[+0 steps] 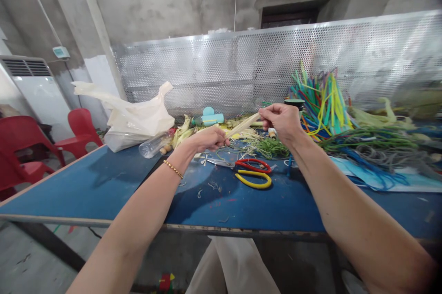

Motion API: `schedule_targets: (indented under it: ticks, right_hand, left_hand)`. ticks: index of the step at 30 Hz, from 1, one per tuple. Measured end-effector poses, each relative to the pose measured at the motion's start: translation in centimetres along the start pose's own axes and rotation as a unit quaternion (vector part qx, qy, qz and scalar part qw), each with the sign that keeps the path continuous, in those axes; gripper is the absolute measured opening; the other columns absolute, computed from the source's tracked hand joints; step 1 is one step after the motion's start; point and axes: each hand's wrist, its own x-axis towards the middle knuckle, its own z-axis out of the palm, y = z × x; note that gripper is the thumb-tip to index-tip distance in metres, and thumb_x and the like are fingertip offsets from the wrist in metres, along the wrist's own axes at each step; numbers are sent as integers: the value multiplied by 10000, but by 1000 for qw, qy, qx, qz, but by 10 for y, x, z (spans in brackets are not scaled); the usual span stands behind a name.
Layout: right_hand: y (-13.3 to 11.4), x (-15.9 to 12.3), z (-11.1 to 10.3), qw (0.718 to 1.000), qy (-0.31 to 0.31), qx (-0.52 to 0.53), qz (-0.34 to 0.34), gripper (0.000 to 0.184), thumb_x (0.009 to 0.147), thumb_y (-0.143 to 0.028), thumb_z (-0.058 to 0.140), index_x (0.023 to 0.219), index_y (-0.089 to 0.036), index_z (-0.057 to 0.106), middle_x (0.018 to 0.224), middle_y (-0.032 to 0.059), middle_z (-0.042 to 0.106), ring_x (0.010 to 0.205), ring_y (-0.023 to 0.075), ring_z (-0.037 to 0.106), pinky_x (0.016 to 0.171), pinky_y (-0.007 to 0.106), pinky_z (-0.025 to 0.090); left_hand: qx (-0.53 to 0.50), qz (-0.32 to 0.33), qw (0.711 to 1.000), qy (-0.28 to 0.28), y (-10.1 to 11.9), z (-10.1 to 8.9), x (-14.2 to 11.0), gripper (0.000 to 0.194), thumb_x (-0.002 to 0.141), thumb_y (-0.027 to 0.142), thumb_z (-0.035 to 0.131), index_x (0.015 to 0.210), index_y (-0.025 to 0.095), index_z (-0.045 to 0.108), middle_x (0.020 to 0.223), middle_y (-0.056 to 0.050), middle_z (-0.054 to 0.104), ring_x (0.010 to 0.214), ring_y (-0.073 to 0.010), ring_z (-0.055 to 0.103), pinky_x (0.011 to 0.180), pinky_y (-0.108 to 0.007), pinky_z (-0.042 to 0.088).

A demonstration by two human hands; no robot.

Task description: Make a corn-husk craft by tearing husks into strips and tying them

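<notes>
A pale strip of dried corn husk [243, 125] stretches at a slant between my two hands, above the blue table. My left hand [210, 138], with a beaded bracelet at its wrist, has its fingers closed on the lower left end. Higher and to the right, my right hand [282, 120] pinches the other end between thumb and fingers. Scissors [253, 184] with one red and one yellow handle lie on the table below the hands. Green strands [272, 147] are heaped just beneath my right hand. More husks [184, 132] lie behind my left wrist.
On the left are a white plastic bag [138, 119] and a clear bottle [152, 147]. Colourful pipe cleaners [326, 100] stand at the right, near blue and grey cords [383, 158]. A perforated metal panel [207, 68] runs along the table's back. Red chairs [26, 135] stand left.
</notes>
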Motion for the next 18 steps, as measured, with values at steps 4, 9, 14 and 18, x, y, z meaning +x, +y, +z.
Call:
schedule_targets:
  ticks: [4,9,14,18]
  right_hand:
    - [-3,0,0,1000,7,4,8,290,695,-329,844,621,-156,624,519,-20,590,378,66,509,339,171,449]
    - [-3,1,-2,1000,15,7,15,252,714,-263,827,602,-162,625,519,-21,588,382,67,510,343,174,454]
    - [0,4,-6,1000,2,4,-5,262,697,-310,838,590,-192,630,525,-4,595,392,84,516,341,194,452]
    - [2,7,-8,1000,18,13,-6,260,700,-293,826,592,-171,623,527,-7,590,382,77,512,337,191,441]
  left_hand:
    - [-1,-2,999,35,9,2,-6,154,834,93,477,749,121,602,540,73,278,389,-36,216,398,-206,142]
    - [-31,30,999,11,8,-1,-8,142,892,159,508,819,118,623,560,80,227,414,-43,198,428,-217,136]
    - [25,82,994,68,6,-2,-4,129,902,144,499,811,138,589,537,70,306,420,-52,241,445,-220,176]
    - [173,161,963,132,9,-1,-2,174,874,97,492,768,128,626,514,40,447,465,-76,364,502,-228,273]
